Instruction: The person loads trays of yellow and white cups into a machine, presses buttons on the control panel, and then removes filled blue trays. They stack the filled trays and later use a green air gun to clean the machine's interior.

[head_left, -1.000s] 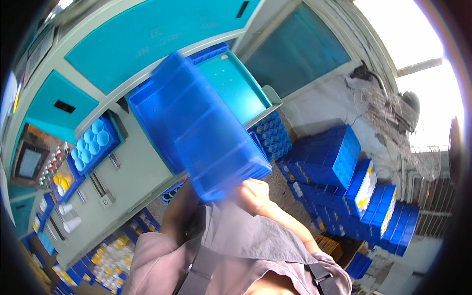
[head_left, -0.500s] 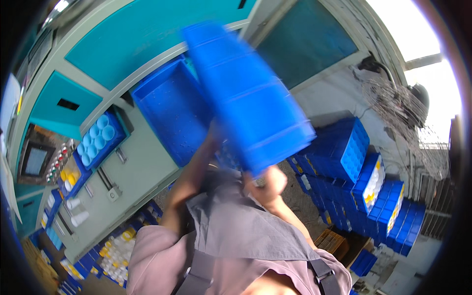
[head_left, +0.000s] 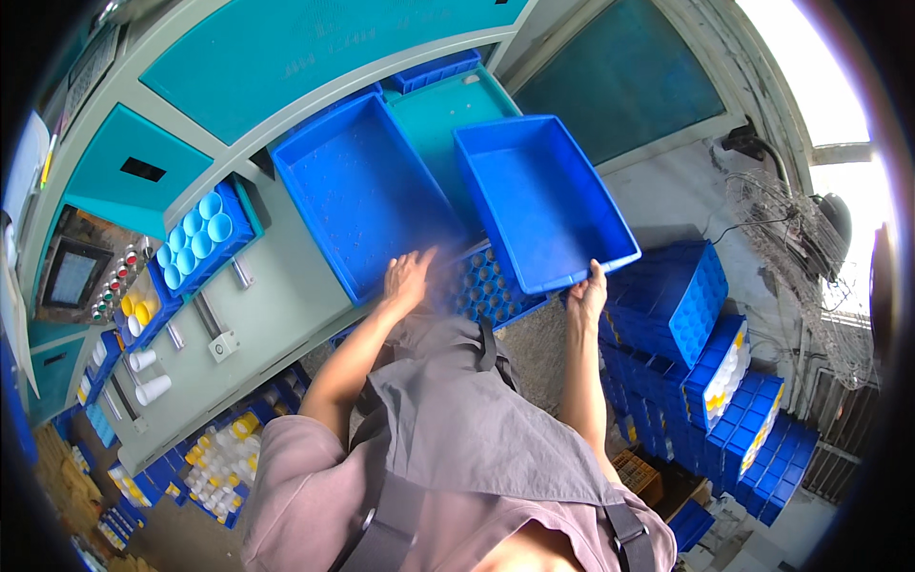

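Fingers of the right hand [head_left: 586, 296] grasp the near rim of a blue bin [head_left: 545, 200], which is at one o'clock from the wearer's chest. The left hand [head_left: 410, 279], free of any grip with its fingers spread, is at eleven o'clock beside a second bin [head_left: 364, 191]; whether it touches it I cannot tell. Stacked crates [head_left: 658, 291] stand at three o'clock, blue cups [head_left: 198, 238] at ten.

Left side: display [head_left: 72, 276] mounted beside rows of buttons [head_left: 117, 283]; open light-blue cups [head_left: 220, 228] seated in a narrow blue crate. Right side: blue crates [head_left: 658, 296] stacked near a pale wall [head_left: 667, 195]; fan [head_left: 835, 224] by a bright window [head_left: 810, 76]; slatted orange-brown crate [head_left: 639, 477] beside the stacks.
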Demonstrator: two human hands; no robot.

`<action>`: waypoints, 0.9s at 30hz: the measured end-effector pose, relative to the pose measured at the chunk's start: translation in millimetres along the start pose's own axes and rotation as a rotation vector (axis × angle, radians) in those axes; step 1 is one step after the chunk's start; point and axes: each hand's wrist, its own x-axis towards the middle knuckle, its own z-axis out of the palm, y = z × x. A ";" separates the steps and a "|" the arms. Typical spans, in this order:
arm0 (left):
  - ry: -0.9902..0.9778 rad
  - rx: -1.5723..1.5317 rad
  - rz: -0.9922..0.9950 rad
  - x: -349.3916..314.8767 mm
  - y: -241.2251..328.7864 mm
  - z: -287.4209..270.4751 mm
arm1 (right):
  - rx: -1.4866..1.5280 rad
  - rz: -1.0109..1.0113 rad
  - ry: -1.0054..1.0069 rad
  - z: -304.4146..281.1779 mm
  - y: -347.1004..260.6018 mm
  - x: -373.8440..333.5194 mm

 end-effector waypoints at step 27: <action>0.262 -0.353 -0.007 -69.9 30.3 -8.2 | -1.064 -0.630 -1.155 264.2 203.4 -45.0</action>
